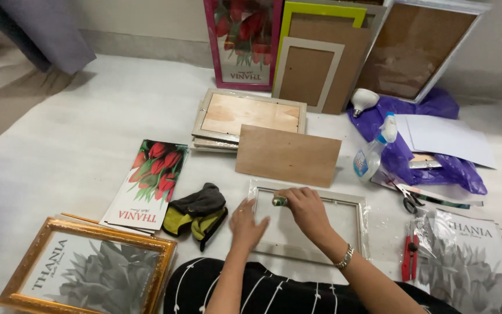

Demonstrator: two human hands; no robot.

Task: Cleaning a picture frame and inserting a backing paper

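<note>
L hand (246, 224) open, flat on silver frame (309, 224); R hand (306, 206) beside it grips small green-gold tool (279, 201) over frame's top edge.

White padded sheet floor covering (88, 110) carries everything. Lying on it: grey plastic-wrapped rectangular picture frame (355, 204) near centre front; bare brown plywood backing board (289, 156) just behind it, leaning onto a stack of pale wooden frames (251, 113). Left: red tulip print sheet (152, 180), yellow-and-dark-grey work gloves (198, 212) beside it, gold ornate frame with grey print (85, 270) at front left. Right: clear spray bottle with blue label (373, 154), white light bulb (364, 100), purple plastic bag (437, 107) with white paper sheets (448, 136) on top, black-handled scissors (411, 200), red-handled pliers (409, 256), grey prints stack (472, 256).
</note>
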